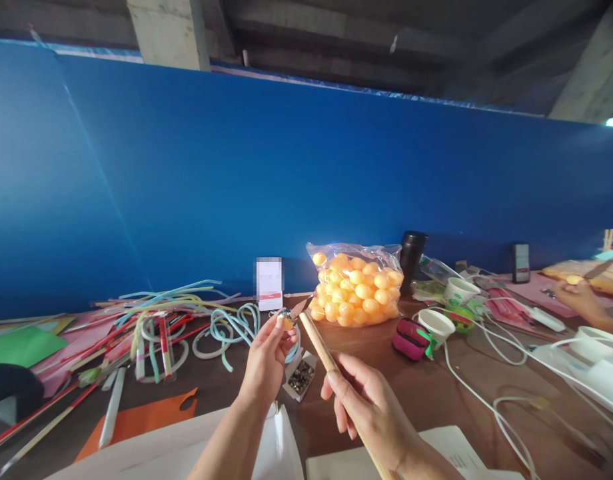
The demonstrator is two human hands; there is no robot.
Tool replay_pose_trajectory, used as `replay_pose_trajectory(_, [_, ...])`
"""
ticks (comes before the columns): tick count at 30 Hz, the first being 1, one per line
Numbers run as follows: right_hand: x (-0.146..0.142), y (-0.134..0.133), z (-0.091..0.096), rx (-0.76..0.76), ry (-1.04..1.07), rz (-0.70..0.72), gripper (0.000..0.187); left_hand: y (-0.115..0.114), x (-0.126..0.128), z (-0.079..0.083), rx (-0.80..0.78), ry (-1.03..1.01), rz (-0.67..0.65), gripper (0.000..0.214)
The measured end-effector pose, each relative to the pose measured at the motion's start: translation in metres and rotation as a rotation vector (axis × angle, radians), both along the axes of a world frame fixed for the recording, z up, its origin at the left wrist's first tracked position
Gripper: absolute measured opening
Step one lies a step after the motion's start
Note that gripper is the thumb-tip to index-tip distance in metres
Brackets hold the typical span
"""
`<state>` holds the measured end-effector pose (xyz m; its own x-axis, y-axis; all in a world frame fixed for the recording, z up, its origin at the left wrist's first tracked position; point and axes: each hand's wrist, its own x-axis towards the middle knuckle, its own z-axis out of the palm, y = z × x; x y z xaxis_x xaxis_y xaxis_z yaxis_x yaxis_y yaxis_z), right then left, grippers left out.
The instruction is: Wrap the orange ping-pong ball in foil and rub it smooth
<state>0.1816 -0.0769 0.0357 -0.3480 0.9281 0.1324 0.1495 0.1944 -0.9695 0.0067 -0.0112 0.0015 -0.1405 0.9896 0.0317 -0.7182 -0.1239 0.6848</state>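
My left hand (270, 357) is closed, its fingertips pinching a small orange ball (288, 324) that they partly hide. Small shiny metal spots show at the top of this ball. My right hand (364, 397) wraps round a light wooden stick (319, 343), which slants up and left. A brown pointed piece (300, 307) shows between the ball and the stick's upper end; whether it is joined to either one I cannot tell. Just below the hands stands a small open box (314, 363) of tiny metal pieces (300, 377).
Behind the hands sit a clear bag of orange balls (359, 290), a phone (269, 283) and a black bottle (413, 257). Tubes (231, 327) and sticks lie left; paper cups (436, 325) and white cables (466, 387) right. Another person's hand (581, 300) works at far right.
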Motion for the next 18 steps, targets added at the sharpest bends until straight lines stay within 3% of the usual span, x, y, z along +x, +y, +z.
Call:
replay_pose_trajectory(11, [0.0008, -0.0009, 0.0022, -0.01, -0.005, 0.006, 0.036, -0.0012, 0.0014, 0.0023, -0.006, 0.018, 0.001, 0.029])
replay_pose_trajectory(18, [0.0013, -0.0027, 0.0012, 0.012, 0.042, -0.03, 0.035, -0.001, 0.0011, 0.0052, 0.008, -0.037, -0.002, 0.02])
